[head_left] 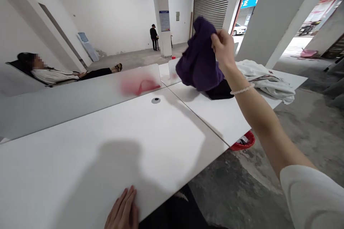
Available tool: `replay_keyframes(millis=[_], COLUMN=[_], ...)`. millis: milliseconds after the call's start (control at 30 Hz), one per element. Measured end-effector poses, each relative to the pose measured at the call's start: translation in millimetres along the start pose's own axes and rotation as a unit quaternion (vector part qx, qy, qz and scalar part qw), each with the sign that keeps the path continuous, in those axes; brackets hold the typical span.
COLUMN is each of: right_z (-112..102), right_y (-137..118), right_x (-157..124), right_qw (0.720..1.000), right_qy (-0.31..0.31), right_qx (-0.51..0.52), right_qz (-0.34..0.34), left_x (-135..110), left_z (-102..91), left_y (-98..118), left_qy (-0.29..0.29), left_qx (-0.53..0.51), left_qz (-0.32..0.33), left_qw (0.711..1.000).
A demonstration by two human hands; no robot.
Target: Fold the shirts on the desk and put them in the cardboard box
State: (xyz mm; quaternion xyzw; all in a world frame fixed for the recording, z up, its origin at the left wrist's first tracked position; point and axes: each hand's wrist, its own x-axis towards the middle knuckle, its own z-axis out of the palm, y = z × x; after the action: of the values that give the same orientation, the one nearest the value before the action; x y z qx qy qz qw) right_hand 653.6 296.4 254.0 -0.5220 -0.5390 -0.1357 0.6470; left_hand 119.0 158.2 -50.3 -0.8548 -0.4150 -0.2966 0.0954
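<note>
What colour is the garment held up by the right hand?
Dark purple garment, held by the right hand; head view.

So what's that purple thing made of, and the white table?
The purple thing looks like soft knit or fleece fabric: it droops in folds from the right hand and has a matt, fuzzy look. The white table seems laminated board: flat, smooth, faintly glossy, with thin straight edges.

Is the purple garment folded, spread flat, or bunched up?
Bunched up: the purple garment hangs crumpled from the right hand, which pinches its top edge above the white table.
</note>
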Motion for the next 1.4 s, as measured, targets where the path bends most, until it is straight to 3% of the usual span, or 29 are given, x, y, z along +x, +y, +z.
replay_keyframes(millis=[67, 133, 233, 367, 500, 600, 767, 867, 967, 1100, 1167, 1300, 1400], right_z=[11, 24, 44, 59, 56, 50, 55, 66, 77, 88, 93, 92, 77], right_y=[-49, -89, -123, -122, -105, -93, -81, -86, -108, -156, -183, -219, -217], right_x=[-2, -16, -52, -115, -200, -269, -345, -364, -381, -415, -432, -443, -423], right_qw=[0.996, 0.981, 0.939, 0.894, 0.84, 0.797, 0.775, 0.774, 0.778, 0.817, 0.836, 0.843, 0.809], right_qy=[-0.015, -0.046, -0.146, -0.35, -0.541, -0.6, -0.605, -0.593, -0.581, -0.524, -0.501, -0.518, -0.577], right_qx=[0.088, 0.188, 0.299, 0.252, 0.041, -0.064, -0.178, -0.216, -0.233, -0.237, -0.222, -0.124, 0.052], right_qz=[-0.016, 0.013, 0.092, 0.125, 0.011, -0.039, -0.045, -0.039, -0.045, -0.025, 0.006, 0.071, 0.098], left_x=[2, 7, 22, 48, 56, 48, 26, 18, 17, 15, 8, -12, -20], left_z=[-4.4, -9.1, -15.2, -15.2, -10.4, -11.6, -21.6, -28.3, -36.7, -50.9, -58.9, -81.9, -103.6], left_y=[4, 8, 11, 13, 10, 9, 17, 29, 44, 58, 57, 41, 25], left_qy=[-0.014, -0.061, -0.082, 0.003, 0.002, -0.046, -0.131, -0.12, -0.047, 0.03, 0.037, 0.04, 0.058], left_qx=[-0.024, -0.064, -0.222, -0.444, -0.496, -0.467, -0.351, -0.348, -0.37, -0.383, -0.357, -0.229, -0.147], left_qz=[-0.06, -0.158, -0.296, -0.342, -0.36, -0.351, -0.294, -0.283, -0.317, -0.354, -0.353, -0.334, -0.36], left_qw=[0.998, 0.983, 0.925, 0.828, 0.79, 0.811, 0.879, 0.886, 0.872, 0.853, 0.864, 0.913, 0.919])
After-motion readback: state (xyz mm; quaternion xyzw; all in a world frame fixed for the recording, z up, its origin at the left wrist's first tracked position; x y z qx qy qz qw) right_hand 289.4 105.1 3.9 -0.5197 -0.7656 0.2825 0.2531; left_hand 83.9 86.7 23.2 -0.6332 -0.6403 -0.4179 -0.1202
